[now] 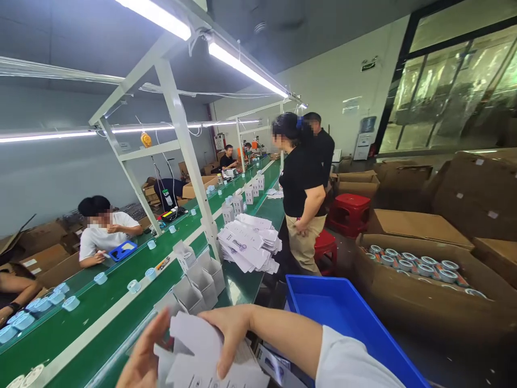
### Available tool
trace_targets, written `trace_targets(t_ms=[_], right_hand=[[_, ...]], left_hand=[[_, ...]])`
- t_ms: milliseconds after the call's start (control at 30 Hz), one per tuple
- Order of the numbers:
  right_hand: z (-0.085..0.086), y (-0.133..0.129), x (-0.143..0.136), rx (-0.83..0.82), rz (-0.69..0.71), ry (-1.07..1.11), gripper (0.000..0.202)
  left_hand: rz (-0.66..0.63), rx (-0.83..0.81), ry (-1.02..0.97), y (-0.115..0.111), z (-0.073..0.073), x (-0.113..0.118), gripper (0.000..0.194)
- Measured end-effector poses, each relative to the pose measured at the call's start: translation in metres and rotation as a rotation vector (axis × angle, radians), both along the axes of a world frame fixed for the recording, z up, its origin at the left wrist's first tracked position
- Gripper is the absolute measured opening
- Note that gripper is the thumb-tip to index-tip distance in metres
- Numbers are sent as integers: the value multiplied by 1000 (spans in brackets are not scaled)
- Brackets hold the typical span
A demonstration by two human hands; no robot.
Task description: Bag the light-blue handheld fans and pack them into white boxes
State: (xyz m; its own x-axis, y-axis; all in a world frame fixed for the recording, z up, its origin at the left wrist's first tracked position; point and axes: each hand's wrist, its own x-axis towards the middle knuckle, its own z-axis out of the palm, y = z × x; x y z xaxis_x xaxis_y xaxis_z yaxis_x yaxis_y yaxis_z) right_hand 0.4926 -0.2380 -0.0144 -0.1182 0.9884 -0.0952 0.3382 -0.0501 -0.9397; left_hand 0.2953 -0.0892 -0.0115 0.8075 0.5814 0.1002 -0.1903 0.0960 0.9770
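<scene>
A white printed cardboard carton point(197, 345) with raised flaps is at the bottom centre of the view, near the green tabletop point(244, 283). The fingers of the right hand point(234, 326) grip it, the thumb pressed across its printed face. The left hand point(141, 361) is at the carton's left edge, its fingers blurred and raised; whether they grip it I cannot tell. Just beyond stand open white cardboard boxes point(205, 280), close together, and past them a loose pile of flat white printed cartons point(248, 242) lies on the tabletop. To the left, round pale-blue plastic cups point(100, 278) sit spaced along a green conveyor belt point(117, 277). A blue rectangular plastic bin point(331, 302) is to the right, behind the right forearm.
</scene>
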Motion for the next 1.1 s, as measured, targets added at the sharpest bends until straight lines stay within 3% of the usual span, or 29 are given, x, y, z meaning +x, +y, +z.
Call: trace_targets(t_ms=[100, 200, 300, 367, 433, 533, 633, 733, 867, 967, 1100], right_hand=[[3, 10, -2, 32, 145, -58, 94], [-2, 13, -4, 80, 141, -143, 104], [-7, 7, -13, 206, -24, -293, 111], [-8, 1, -23, 374, -145, -465, 103], [-7, -4, -31, 526, -187, -611, 93], [-5, -3, -31, 569, -223, -601, 75], [-2, 5, -23, 570, -230, -451, 52], [2, 11, -14, 603, -124, -355, 50], [10, 19, -4, 529, 42, -290, 52], [13, 18, -7, 378, 60, -318, 54], [1, 8, -29, 300, -223, -389, 89]], left_hand=[[-63, -212, 69, -13, -29, 17, 86], [8, -269, 126, -13, -47, 27, 85], [182, -373, 144, -15, -45, 30, 74], [318, -459, 104, -25, -35, 30, 64], [372, -479, 22, -38, -23, 30, 56], [264, -423, -101, -49, -10, 32, 47], [90, -401, -199, -44, -6, 29, 43], [-28, -476, -236, -32, -8, 25, 42], [-126, -508, -151, -29, -14, 28, 64], [56, -378, -84, -38, -23, 36, 50], [441, -266, -65, -51, -33, 41, 28]])
